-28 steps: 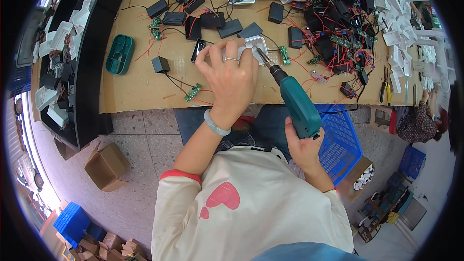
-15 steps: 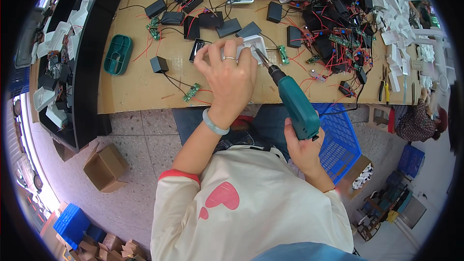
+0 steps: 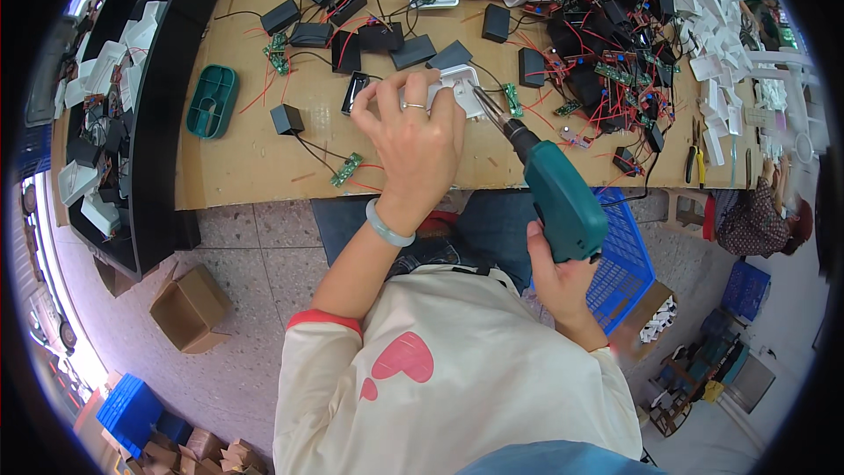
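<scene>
Head view: the person's right hand point(image 3: 563, 281) is wrapped around the rear end of a green power driver point(image 3: 567, 198), its grip clamped on the tool with the thumb along the left side. The driver points up and to the left, and its metal tip lies over the right side of a small white case point(image 3: 466, 88) on the bench point(image 3: 251, 163); whether the tip touches the case cannot be told.

The left hand point(image 3: 415, 132), with a ring on one finger, arches over the left part of the case, fingers bent. Its fingertips are partly hidden, so whether this grip is apart or together on something cannot be told.

Just right of the case lies a green board point(image 3: 512, 100); a dark case point(image 3: 355, 93) is just beside the left hand's fingers. Farther left are a black box point(image 3: 287, 120), wired to another board point(image 3: 347, 170), and a green tray point(image 3: 212, 104).

Black boxes, boards and red wires heap at the upper right, next to a pile of white cases point(image 3: 709, 66). Pliers point(image 3: 695, 158) lie near the bench's right front edge, beyond a blue crate point(image 3: 626, 286) below.
</scene>
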A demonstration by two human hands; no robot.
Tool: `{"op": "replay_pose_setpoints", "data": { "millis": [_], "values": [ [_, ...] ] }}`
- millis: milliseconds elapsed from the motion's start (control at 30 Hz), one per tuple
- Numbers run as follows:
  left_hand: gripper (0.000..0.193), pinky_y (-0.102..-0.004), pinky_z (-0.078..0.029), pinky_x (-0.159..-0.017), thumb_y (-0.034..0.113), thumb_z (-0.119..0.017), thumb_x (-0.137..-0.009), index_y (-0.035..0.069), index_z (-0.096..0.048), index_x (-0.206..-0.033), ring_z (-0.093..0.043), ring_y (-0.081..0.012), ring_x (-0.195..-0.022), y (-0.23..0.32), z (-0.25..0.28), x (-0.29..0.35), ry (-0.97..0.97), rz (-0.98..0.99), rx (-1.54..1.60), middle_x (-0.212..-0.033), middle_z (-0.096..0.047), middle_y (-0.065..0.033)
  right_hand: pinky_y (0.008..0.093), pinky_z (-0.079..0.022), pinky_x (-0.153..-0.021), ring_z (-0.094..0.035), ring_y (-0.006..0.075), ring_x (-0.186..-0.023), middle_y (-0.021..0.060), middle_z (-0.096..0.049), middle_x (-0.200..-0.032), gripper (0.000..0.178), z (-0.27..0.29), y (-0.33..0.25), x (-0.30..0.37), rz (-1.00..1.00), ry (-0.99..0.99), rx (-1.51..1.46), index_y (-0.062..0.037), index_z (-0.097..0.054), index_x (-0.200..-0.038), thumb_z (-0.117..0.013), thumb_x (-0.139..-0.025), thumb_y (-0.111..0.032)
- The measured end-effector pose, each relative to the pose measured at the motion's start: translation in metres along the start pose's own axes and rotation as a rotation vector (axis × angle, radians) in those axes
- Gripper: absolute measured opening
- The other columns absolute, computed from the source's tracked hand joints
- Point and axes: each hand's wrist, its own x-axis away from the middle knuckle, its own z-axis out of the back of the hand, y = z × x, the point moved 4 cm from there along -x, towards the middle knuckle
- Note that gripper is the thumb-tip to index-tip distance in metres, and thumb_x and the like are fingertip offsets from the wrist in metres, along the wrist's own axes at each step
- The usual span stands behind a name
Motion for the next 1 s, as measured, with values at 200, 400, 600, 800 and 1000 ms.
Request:
{"op": "replay_pose_setpoints", "data": {
  "millis": [200,400,600,800,1000],
  "values": [
    [0.009,-0.0476,-0.033,-0.099,0.01,-0.075,-0.075,0.009,-0.072,-0.083,-0.054,-0.0268,-0.105,-0.001,0.004,-0.001,-0.037,0.017,-0.04,-0.11,-0.064,-0.001,0.0266,-0.05,-0.068,-0.063,0.0122,-0.075,0.0056,-0.069,-0.086,0.014,0.007,-0.001,0.007,-0.135,0.054,-0.108,0.0025,-0.068,-0.1,-0.071,-0.087,0.002],
    [0.01,-0.0476,-0.033,-0.1,0.01,-0.076,-0.075,0.01,-0.073,-0.085,-0.054,-0.0269,-0.106,0.001,0.004,-0.001,-0.065,0.017,-0.05,-0.11,-0.065,-0.0008,0.0245,-0.05,-0.06,-0.059,0.0085,-0.067,0.0052,-0.064,-0.086,0.022,0.01,0.007,0.009,-0.03,0.021,-0.1,0.0036,-0.062,-0.112,-0.064,-0.09,0.006],
    [0.011,-0.0472,-0.032,-0.1,0.011,-0.076,-0.075,0.012,-0.074,-0.087,-0.055,-0.0269,-0.108,0.002,0.004,-0.002,-0.086,0.024,-0.067,-0.111,-0.066,-0.0011,0.0269,-0.05,-0.069,-0.062,0.0119,-0.076,0.0043,-0.068,-0.087,0.015,0.012,0.005,0.009,-0.176,0.093,-0.191,0.0013,-0.068,-0.102,-0.071,-0.087,0.002],
    [0.01,-0.0468,-0.032,-0.1,0.011,-0.076,-0.076,0.012,-0.074,-0.086,-0.055,-0.0272,-0.108,0.0,0.008,-0.002,-0.066,0.036,-0.037,-0.11,-0.067,-0.0014,0.0273,-0.05,-0.067,-0.063,0.0123,-0.074,0.0057,-0.069,-0.085,0.013,0.013,0.006,0.009,-0.144,0.05,-0.17,0.0017,-0.068,-0.1,-0.071,-0.087,0.001],
    [0.011,-0.0462,-0.033,-0.1,0.012,-0.078,-0.076,0.012,-0.074,-0.086,-0.055,-0.0277,-0.11,-0.002,0.007,-0.001,-0.029,0.061,0.026,-0.115,-0.066,-0.0027,0.0281,-0.051,-0.062,-0.065,0.0133,-0.067,0.0064,-0.071,-0.078,0.011,0.005,-0.001,0.001,-0.139,0.038,-0.113,0.002,-0.07,-0.097,-0.073,-0.087,-0.002]
  ]
}}
